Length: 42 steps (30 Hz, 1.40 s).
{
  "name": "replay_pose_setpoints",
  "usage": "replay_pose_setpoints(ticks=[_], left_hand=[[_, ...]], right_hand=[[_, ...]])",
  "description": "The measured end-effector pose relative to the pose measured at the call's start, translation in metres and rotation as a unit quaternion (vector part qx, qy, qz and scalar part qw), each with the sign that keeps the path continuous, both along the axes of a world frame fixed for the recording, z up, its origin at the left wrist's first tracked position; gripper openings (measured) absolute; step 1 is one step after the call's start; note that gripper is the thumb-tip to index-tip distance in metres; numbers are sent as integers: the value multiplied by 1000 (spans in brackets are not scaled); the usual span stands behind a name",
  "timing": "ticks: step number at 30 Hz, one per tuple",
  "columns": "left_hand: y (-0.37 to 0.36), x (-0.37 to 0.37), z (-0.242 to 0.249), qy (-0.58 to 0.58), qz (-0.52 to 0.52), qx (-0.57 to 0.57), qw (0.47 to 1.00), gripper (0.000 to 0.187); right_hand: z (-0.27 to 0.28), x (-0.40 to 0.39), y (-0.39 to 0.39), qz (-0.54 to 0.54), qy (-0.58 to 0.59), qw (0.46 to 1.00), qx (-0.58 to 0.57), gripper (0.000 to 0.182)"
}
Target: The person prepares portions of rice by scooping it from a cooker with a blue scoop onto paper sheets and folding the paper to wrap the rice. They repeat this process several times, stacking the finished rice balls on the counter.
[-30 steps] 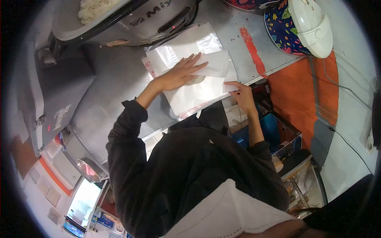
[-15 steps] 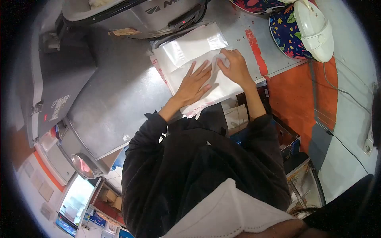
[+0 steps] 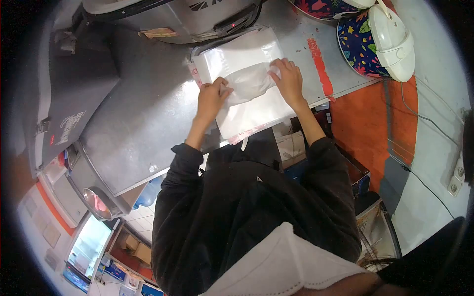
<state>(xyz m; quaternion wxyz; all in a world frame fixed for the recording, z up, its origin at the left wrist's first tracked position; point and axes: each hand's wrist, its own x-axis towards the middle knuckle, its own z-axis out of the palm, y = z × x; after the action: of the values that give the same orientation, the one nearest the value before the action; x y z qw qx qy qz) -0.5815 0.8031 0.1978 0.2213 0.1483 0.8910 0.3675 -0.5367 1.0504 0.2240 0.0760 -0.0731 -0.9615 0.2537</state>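
Note:
A stack of flat white plastic sheets or bags [image 3: 254,116] lies on the metal table, with red print along its edges. Over its middle is a thin, crumpled translucent plastic piece [image 3: 249,83], stretched between both hands. My left hand [image 3: 213,97] pinches its left end. The right end is held between the closed fingers of my right hand [image 3: 287,80]. Both hands are just above the stack.
The metal table [image 3: 143,118] bears a large grey appliance [image 3: 173,22] at the back and a dark box-like bag [image 3: 74,93] at the left. Floral pots [image 3: 360,44] with white lids stand at the right. Red tape [image 3: 321,69] marks the tabletop.
My left hand has gone from lying spread on the sheets to pinching the plastic's left end, further left. The thin plastic is now bunched and drawn out between both hands.

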Motion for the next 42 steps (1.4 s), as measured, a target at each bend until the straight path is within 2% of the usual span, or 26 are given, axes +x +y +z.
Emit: replay_pose_setpoints(ticks=[1,3,4,6,8,9,11,12,14,15,17,19,20,22,25,27,28,30,31,33,34,35,36,37,39,42], left_hand=[[6,3,4,0,1,0,1000,31],[22,12,15,170,54,-94,979,31],[29,15,19,330,120,-125,928,32],[25,11,23,297,93,-124,942,32],[23,8,25,265,72,-123,954,32],[23,9,24,191,56,-96,975,30],[19,12,15,115,45,-69,990,28],[16,17,5,173,1,-99,980,25],[12,26,-5,226,-38,-128,965,21],[9,31,-7,272,-75,-133,950,19],[6,32,-3,316,-105,-141,932,17],[2,26,13,250,-212,-178,928,19],[-3,28,18,250,-204,-182,929,19],[-16,27,26,284,-192,16,939,26],[-25,25,7,185,-220,74,955,27],[-25,22,5,128,-154,101,974,24],[-25,20,9,68,-100,131,984,22],[-12,7,17,0,-36,124,992,19],[-5,-1,18,-64,20,120,991,17],[4,5,-6,21,15,129,991,15],[14,9,-11,72,45,90,992,15],[23,12,-16,122,74,50,988,14],[30,18,-17,285,92,75,951,14],[38,26,-2,287,99,72,950,14],[53,46,26,-38,270,225,935,14],[78,53,-7,-88,346,394,847,15]], right_hand=[[11,-2,-7,-2,26,998,57,21],[17,-5,-9,-2,52,992,115,21],[17,-7,-8,15,61,990,129,22],[15,-12,-6,34,73,987,142,23],[9,-15,-5,56,-61,996,41,21],[10,-17,-5,61,-58,996,42,21],[10,-17,-5,-9,-91,955,-282,19],[6,-14,-2,-4,-93,955,-281,19],[-10,-3,8,120,21,990,-68,18],[-16,2,10,125,20,990,-67,18],[-23,10,14,331,147,925,112,20],[-6,6,29,376,134,912,93,23],[-1,4,37,419,131,893,98,25],[2,-5,47,463,136,870,105,27],[5,-16,53,520,136,842,41,26],[10,-36,41,452,-172,873,54,27],[17,-47,36,461,-172,869,54,27],[31,-66,26,353,-316,871,-124,28],[32,-67,20,359,-314,870,-124,28],[37,-67,9,386,-283,878,12,31],[32,-66,9,396,-281,874,15,31],[20,-62,12,423,-168,890,-18,31],[10,-59,15,443,-54,893,-53,31],[5,-53,17,450,-53,890,-51,31],[-6,-34,22,361,-182,894,-192,36],[-17,-20,26,407,-80,888,-199,36]])
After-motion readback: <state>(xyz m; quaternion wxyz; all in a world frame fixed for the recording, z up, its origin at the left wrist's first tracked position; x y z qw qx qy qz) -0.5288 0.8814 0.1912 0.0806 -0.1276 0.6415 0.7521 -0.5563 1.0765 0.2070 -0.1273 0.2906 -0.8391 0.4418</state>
